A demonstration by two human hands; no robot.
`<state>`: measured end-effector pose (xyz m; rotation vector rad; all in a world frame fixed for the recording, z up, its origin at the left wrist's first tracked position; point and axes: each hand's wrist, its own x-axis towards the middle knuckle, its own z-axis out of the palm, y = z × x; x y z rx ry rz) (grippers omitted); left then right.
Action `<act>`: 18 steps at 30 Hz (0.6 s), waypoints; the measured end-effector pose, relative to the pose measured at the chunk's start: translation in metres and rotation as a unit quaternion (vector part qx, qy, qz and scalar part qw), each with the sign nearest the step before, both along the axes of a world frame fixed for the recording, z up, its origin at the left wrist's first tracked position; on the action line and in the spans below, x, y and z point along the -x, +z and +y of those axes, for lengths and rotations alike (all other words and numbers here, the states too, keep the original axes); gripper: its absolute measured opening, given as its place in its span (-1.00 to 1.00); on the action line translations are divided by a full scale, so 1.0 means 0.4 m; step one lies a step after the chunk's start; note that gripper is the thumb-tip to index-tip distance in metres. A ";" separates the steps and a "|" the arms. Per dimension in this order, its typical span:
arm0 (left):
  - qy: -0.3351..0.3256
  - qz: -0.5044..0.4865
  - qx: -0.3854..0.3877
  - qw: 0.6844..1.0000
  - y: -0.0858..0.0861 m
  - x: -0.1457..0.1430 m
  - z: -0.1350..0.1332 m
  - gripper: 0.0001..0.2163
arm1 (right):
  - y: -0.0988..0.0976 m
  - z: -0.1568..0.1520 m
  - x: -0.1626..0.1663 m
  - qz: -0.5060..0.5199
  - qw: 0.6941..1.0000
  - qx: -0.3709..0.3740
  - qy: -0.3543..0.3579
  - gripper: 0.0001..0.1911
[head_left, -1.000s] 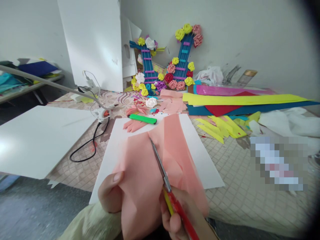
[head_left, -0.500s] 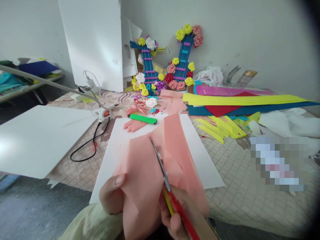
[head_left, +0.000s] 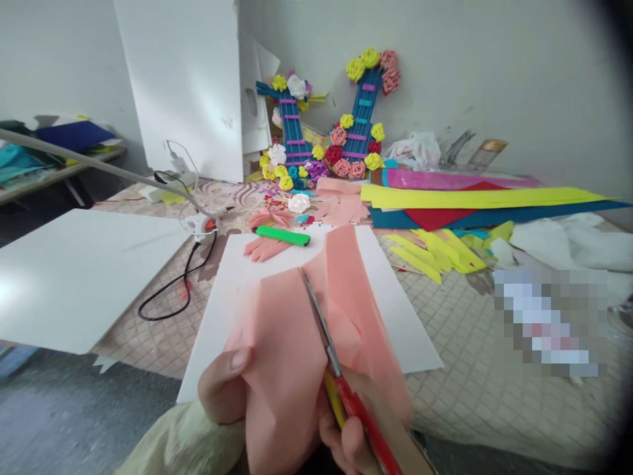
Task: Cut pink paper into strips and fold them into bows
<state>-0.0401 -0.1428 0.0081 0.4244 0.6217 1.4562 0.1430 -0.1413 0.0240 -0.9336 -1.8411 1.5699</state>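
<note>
Tabletop: a pale cloth [head_left: 459,402] in a diamond pattern, grey floor [head_left: 84,409] below the near edge. Plain grey wall [head_left: 445,46] behind; a tall white board [head_left: 188,86] stands upright at back left, a second white panel [head_left: 89,270] lies flat at left. Beside it, a glue gun [head_left: 202,225] and a looped black cable [head_left: 163,318]. At the back, two blue guitar-like pieces [head_left: 291,125] [head_left: 364,102] trimmed with paper flowers lean upright. Right of these, a long yellow sheet [head_left: 475,196] lies over a blue one, with cut yellow strips [head_left: 445,251] nearer. A green cutter [head_left: 281,235] lies at the far edge of a white sheet [head_left: 400,323]. Pink paper [head_left: 287,330] is in front of the person, partly over that white sheet, its left part lifted. Left hand [head_left: 222,386]: thumb and fingers pinched on the paper's left edge. Right hand [head_left: 353,429]: fingers closed round the red and yellow handles of scissors [head_left: 326,336], blades nearly together along the pink paper. Against the frame half a second back: scissor tip and left hand slightly farther right, lifted paper shifted the same way; tabletop items unchanged.
</note>
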 end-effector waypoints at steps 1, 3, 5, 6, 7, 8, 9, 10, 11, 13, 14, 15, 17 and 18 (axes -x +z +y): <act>-0.001 0.003 0.002 1.000 -0.005 0.004 -0.002 -0.74 | 0.001 0.001 0.000 0.001 1.000 -0.002 0.005 -0.39; -0.005 0.006 0.003 1.000 -0.009 0.007 -0.002 -0.75 | 0.003 0.002 0.001 0.003 1.000 -0.004 0.011 -0.38; -0.011 0.004 -0.004 1.000 -0.006 0.005 0.001 -0.74 | 0.007 0.005 0.001 0.006 1.000 -0.006 0.014 -0.38; -0.015 0.001 -0.008 1.000 -0.003 0.003 0.002 -0.74 | 0.009 0.006 0.001 0.008 1.000 -0.007 0.015 -0.39; -0.022 -0.003 -0.011 1.000 0.000 0.001 0.003 -0.73 | 0.012 0.008 0.001 0.010 1.000 -0.006 0.018 -0.39; -0.032 -0.009 -0.013 0.999 0.003 -0.001 0.004 -0.74 | 0.014 0.009 0.001 0.012 1.000 -0.004 0.023 -0.40; -0.043 -0.015 -0.011 0.999 0.005 -0.003 0.004 -0.75 | 0.016 0.009 0.001 0.017 1.000 0.000 0.027 -0.40; -0.053 -0.021 -0.008 0.998 0.007 -0.004 0.004 -0.76 | 0.017 0.009 0.002 0.023 0.999 0.004 0.028 -0.39; -0.058 -0.026 -0.005 0.998 0.009 -0.006 0.004 -0.75 | 0.018 0.009 0.002 0.028 0.999 0.009 0.030 -0.39; -0.054 -0.030 -0.002 0.998 0.012 -0.008 0.003 -0.75 | 0.019 0.006 0.002 0.032 0.999 0.020 0.025 -0.37; -0.049 -0.027 -0.001 0.998 0.013 -0.009 0.004 -0.74 | 0.018 0.004 0.002 0.030 0.999 0.025 0.019 -0.36; -0.043 -0.022 -0.002 0.999 0.014 -0.010 0.004 -0.75 | 0.017 0.003 0.001 0.025 0.999 0.029 0.015 -0.36; -0.037 -0.011 -0.003 0.999 0.015 -0.011 0.005 -0.76 | 0.010 0.000 0.000 0.018 0.999 0.033 0.009 -0.37; -0.037 -0.006 -0.002 0.999 0.014 -0.011 0.005 -0.76 | 0.004 -0.001 0.000 0.016 0.999 0.036 0.010 -0.37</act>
